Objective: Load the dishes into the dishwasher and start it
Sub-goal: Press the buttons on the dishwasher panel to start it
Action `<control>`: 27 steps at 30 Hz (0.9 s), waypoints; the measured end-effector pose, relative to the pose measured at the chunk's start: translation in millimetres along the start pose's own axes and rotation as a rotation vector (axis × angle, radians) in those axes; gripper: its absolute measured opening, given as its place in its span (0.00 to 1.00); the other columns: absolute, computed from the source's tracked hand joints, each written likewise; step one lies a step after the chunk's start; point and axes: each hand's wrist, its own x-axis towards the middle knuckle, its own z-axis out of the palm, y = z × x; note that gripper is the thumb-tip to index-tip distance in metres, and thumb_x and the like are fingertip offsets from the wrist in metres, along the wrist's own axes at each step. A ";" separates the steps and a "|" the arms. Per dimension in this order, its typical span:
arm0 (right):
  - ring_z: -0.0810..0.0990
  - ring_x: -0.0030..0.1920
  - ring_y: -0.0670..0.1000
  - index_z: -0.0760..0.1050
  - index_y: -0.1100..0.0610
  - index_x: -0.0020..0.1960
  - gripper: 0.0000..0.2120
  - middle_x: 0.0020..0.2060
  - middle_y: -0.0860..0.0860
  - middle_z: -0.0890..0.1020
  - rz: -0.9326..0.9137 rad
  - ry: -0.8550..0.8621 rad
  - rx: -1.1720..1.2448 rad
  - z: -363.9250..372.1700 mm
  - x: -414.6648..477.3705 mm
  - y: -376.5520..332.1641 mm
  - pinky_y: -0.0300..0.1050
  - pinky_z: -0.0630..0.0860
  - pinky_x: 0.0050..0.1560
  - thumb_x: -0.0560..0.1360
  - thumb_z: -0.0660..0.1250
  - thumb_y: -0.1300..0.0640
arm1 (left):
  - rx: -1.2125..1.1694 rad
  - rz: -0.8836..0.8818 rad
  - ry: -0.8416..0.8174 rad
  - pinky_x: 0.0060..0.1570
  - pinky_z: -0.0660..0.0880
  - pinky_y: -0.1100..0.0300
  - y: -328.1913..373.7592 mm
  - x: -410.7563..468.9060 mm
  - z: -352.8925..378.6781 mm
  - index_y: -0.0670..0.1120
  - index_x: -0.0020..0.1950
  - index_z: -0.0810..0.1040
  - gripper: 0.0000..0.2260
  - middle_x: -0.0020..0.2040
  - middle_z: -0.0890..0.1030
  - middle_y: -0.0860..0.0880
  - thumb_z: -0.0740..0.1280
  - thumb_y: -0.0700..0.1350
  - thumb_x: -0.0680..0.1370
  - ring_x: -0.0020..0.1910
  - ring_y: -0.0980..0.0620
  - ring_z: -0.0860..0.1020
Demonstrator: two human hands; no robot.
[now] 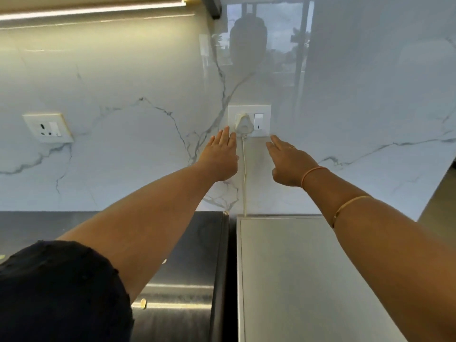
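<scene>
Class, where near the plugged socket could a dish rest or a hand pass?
Free: the grey top beside the dark counter; marble wall left of the left hand. Crowded: plug and cord, between it and the right hand.

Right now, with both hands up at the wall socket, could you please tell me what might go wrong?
1. The left hand has its fingertips right beside the plug; a nudge could loosen it and cut power.
2. The cord hangs between the two hands, so the right hand or the left could snag it.
3. The right hand is below the switch, not on it; wet fingers, which I cannot judge, would be unsafe there.
</scene>
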 end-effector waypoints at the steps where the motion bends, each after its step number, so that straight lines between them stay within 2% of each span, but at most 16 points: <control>1: 0.52 0.76 0.56 0.47 0.60 0.77 0.34 0.77 0.53 0.44 0.007 0.005 0.000 2.8 9.1 2.0 0.54 0.62 0.71 0.75 0.58 0.64 | -0.008 0.002 0.004 0.75 0.41 0.52 -3.8 9.9 2.0 0.39 0.76 0.39 0.28 0.77 0.39 0.41 0.50 0.47 0.83 0.76 0.45 0.40; 5: 0.52 0.76 0.57 0.46 0.59 0.77 0.35 0.77 0.53 0.42 -0.005 0.073 -0.036 17.4 43.2 9.8 0.54 0.63 0.71 0.75 0.59 0.64 | -0.051 0.018 0.039 0.75 0.40 0.52 -15.4 49.2 9.6 0.40 0.76 0.36 0.30 0.77 0.37 0.41 0.51 0.49 0.83 0.76 0.45 0.38; 7: 0.55 0.75 0.58 0.47 0.60 0.77 0.34 0.77 0.56 0.43 -0.006 0.143 -0.055 27.4 57.6 11.8 0.54 0.63 0.70 0.75 0.58 0.64 | -0.065 0.031 0.055 0.75 0.40 0.53 -22.4 68.9 14.5 0.39 0.75 0.35 0.33 0.77 0.36 0.42 0.53 0.52 0.82 0.76 0.46 0.38; 9: 0.58 0.73 0.61 0.51 0.62 0.76 0.31 0.76 0.59 0.50 0.006 0.247 -0.052 38.5 70.4 14.3 0.55 0.64 0.69 0.75 0.57 0.64 | -0.062 0.022 0.071 0.74 0.40 0.53 -31.8 86.8 19.7 0.39 0.75 0.35 0.37 0.77 0.37 0.42 0.55 0.56 0.80 0.76 0.46 0.38; 11: 0.64 0.71 0.63 0.59 0.65 0.74 0.27 0.73 0.63 0.60 -0.019 0.366 -0.033 49.4 79.7 16.3 0.57 0.67 0.66 0.74 0.53 0.63 | -0.022 0.027 0.102 0.74 0.39 0.53 -39.0 96.5 28.4 0.39 0.75 0.35 0.39 0.76 0.36 0.41 0.55 0.58 0.80 0.76 0.46 0.38; 13: 0.68 0.68 0.64 0.65 0.67 0.70 0.27 0.69 0.64 0.67 -0.055 0.428 -0.033 59.0 87.0 18.0 0.59 0.70 0.63 0.73 0.48 0.61 | 0.011 0.054 0.162 0.74 0.39 0.53 -40.9 97.7 39.8 0.39 0.75 0.35 0.37 0.76 0.36 0.40 0.54 0.57 0.80 0.76 0.45 0.38; 15: 0.69 0.68 0.63 0.65 0.68 0.70 0.27 0.68 0.64 0.68 -0.087 0.460 -0.050 67.4 93.9 19.6 0.58 0.69 0.63 0.73 0.48 0.61 | 0.014 0.069 0.249 0.74 0.38 0.53 -39.5 97.9 49.6 0.39 0.75 0.36 0.34 0.76 0.37 0.40 0.51 0.55 0.81 0.76 0.45 0.38; 18: 0.65 0.71 0.62 0.60 0.67 0.73 0.27 0.71 0.62 0.64 -0.109 0.465 -0.074 73.8 100.8 19.0 0.57 0.65 0.68 0.75 0.52 0.61 | 0.077 0.133 0.374 0.75 0.39 0.52 -35.7 101.6 56.8 0.38 0.76 0.38 0.29 0.77 0.40 0.40 0.49 0.49 0.82 0.76 0.44 0.39; 22: 0.58 0.74 0.61 0.55 0.65 0.75 0.30 0.74 0.61 0.58 -0.064 0.410 -0.111 79.3 106.0 20.8 0.59 0.59 0.72 0.75 0.60 0.62 | 0.083 0.144 0.387 0.75 0.40 0.52 -30.2 106.4 62.8 0.37 0.76 0.38 0.28 0.77 0.41 0.40 0.49 0.45 0.81 0.76 0.45 0.40; 27: 0.46 0.76 0.59 0.45 0.61 0.77 0.33 0.77 0.58 0.47 0.000 0.347 -0.159 88.6 108.2 15.7 0.59 0.48 0.74 0.78 0.57 0.57 | 0.094 0.107 0.403 0.75 0.41 0.51 -26.8 107.2 65.5 0.38 0.76 0.37 0.29 0.77 0.40 0.41 0.49 0.44 0.81 0.76 0.44 0.40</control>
